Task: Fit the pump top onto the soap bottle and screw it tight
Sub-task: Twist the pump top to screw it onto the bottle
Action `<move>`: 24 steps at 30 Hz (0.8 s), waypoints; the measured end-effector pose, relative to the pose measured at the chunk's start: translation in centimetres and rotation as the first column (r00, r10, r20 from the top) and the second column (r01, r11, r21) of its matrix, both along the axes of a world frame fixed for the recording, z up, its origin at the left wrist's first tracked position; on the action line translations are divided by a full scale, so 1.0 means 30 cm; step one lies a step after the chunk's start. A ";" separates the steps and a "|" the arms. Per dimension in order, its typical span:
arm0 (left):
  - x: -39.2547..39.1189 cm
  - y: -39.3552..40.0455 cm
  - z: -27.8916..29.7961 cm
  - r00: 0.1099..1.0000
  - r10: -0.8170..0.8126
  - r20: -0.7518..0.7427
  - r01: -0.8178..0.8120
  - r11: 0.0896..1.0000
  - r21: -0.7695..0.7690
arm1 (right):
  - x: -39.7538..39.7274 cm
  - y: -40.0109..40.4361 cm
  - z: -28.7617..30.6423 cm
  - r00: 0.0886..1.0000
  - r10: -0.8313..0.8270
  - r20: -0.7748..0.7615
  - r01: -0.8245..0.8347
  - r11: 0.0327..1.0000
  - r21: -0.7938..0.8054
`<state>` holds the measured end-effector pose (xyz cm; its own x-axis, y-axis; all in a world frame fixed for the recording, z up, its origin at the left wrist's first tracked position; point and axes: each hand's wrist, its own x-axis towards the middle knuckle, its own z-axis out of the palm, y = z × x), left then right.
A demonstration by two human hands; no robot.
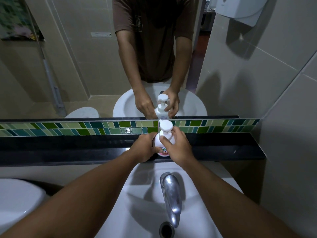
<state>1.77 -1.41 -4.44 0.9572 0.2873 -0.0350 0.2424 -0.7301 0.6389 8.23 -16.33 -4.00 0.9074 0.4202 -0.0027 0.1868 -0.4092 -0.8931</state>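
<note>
A white soap bottle with a pink label stands upright on the black ledge behind the basin. Its white pump top sits on the bottle's neck, the round head pointing up. My left hand wraps around the bottle's left side and holds its body. My right hand comes from the right, its fingers closed around the collar just under the pump head. The thread under the collar is hidden by my fingers.
A chrome tap rises over the white basin right below my arms. A green tiled strip and a mirror back the ledge. A second basin lies at the left, a white dispenser hangs top right.
</note>
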 end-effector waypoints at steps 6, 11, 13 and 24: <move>0.001 -0.006 -0.007 1.000 0.012 -0.005 -0.012 1.000 -0.010 | -0.019 0.050 0.007 0.982 -0.191 0.015 0.191 0.982 0.003; -0.001 -0.001 -0.010 1.000 0.018 0.006 -0.018 1.000 -0.022 | 0.043 -0.011 -0.020 0.988 0.136 -0.067 -0.130 0.987 0.098; -0.002 -0.002 -0.009 1.000 0.024 0.006 -0.024 0.999 -0.026 | 0.055 -0.024 -0.032 0.975 0.211 -0.069 -0.204 0.974 0.095; -0.002 -0.006 -0.013 0.999 0.042 0.025 -0.041 0.998 -0.037 | 0.003 0.011 -0.001 0.999 -0.006 -0.040 0.008 0.999 0.043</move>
<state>1.72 -1.60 -4.84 0.9452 0.3256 -0.0215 0.2549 -0.6956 0.6716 8.33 -16.02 -4.04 0.9100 0.4140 -0.0207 0.1482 -0.3715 -0.9165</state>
